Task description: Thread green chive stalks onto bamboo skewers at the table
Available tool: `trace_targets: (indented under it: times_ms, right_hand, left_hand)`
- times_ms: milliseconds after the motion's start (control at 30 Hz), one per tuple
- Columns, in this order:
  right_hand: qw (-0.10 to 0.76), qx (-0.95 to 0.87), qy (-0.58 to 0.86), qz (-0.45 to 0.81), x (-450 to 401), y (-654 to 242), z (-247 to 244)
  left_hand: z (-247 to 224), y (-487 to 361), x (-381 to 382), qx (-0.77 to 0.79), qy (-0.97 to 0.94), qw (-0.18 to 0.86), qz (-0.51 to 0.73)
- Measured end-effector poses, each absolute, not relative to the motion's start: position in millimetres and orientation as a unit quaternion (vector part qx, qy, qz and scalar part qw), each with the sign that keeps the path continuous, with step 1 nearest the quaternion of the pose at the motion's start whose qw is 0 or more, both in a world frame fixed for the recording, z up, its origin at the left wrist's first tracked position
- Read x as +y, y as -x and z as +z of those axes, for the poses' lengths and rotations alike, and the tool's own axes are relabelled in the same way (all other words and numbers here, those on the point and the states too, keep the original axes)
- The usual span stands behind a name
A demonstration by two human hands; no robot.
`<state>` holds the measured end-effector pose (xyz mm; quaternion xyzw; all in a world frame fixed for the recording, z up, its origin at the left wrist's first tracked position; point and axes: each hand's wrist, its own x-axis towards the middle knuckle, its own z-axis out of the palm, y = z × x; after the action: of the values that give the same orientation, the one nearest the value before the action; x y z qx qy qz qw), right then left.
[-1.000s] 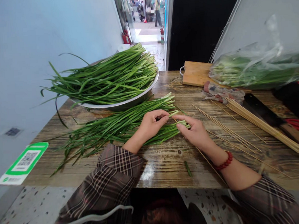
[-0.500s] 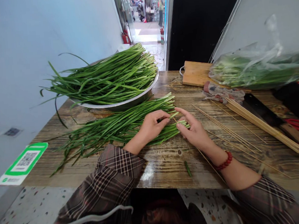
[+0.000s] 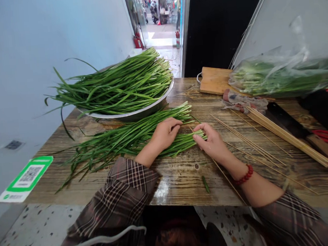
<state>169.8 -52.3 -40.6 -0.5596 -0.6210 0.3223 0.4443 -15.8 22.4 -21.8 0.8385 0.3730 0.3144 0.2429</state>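
A loose pile of garlic chives [image 3: 116, 136] lies on the wooden table, pale stem ends to the right. My left hand [image 3: 165, 135] rests over these chives, thumb and forefinger closed together at the stems. To its right, my right hand [image 3: 211, 144] is curled at the pale ends of the lower bunch, its thumb and forefinger closed on a bamboo skewer [image 3: 228, 179]. That skewer runs under the palm down to the table's front edge; its tip shows between the two hands near the stems. Part of the grip is hidden behind the fingers.
A metal basin [image 3: 129, 116] heaped with chives stands behind. Several loose skewers [image 3: 250, 140], a skewer bundle [image 3: 292, 137] and a knife [image 3: 309, 136] lie right. Farther back are a cutting board [image 3: 214, 80] and a plastic bag of greens [image 3: 285, 73]. A chive scrap [image 3: 205, 184] lies in front.
My left hand has drawn slightly back and left, its thumb and forefinger now closer together. The right forefinger has bent down from its stretched position toward the thumb.
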Motion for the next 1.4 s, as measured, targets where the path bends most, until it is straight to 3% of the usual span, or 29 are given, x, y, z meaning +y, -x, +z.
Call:
trace_targets:
  times_ms: [267,567,900,1400]
  right_hand:
    - [0.441,-0.626,0.560,0.316,-52.6,-169.4,-43.5]
    - [0.430,-0.622,0.568,0.326,-52.8,-169.3,-40.9]
    - [0.452,-0.615,0.551,0.339,-54.3,-169.2,-39.7]
    - [0.452,-0.624,0.547,0.327,-54.9,-169.6,-34.2]
  left_hand:
    - [-25.0,19.1,25.5,0.386,-0.899,0.086,0.187]
    - [-16.6,16.0,17.9,0.352,-0.924,0.037,0.146]
    - [-27.3,14.2,21.4,0.393,-0.837,0.200,0.324]
    - [-16.3,10.5,14.6,0.353,-0.815,0.286,0.359]
